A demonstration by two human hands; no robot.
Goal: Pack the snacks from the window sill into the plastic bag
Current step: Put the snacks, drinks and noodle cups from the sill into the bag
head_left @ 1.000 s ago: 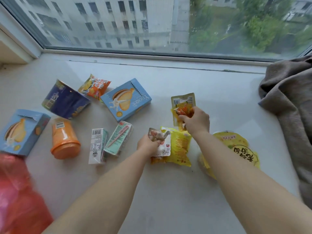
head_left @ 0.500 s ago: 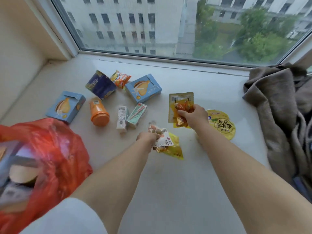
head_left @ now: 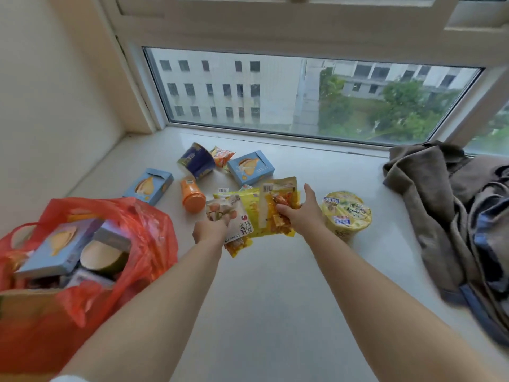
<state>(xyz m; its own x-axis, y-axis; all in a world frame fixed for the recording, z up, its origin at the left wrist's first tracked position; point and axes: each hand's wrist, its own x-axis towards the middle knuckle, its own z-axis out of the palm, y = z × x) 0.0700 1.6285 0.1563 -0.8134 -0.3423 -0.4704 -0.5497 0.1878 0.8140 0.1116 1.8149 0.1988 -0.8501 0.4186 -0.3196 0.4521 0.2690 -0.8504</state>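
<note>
Your left hand (head_left: 210, 230) has its fingers curled around the top of a white packet (head_left: 234, 221), with a yellow packet (head_left: 249, 208) bunched behind it; your right hand (head_left: 301, 213) pinches an orange packet (head_left: 276, 213) near its lower end, thumb on the front. All three are lifted just above the middle of the window sill (head_left: 275, 299). They look light, soft and crinkly, with slick film that may slide, so grip the sealed edges, not the puffy middle. The red plastic bag (head_left: 148, 238) gapes at the sill's near left edge, with boxes already inside. Blue boxes (head_left: 150, 186), an orange cup (head_left: 192, 197) and a yellow noodle bowl (head_left: 347, 213) rest on the sill; these are stiffer, so take them around the sides.
</note>
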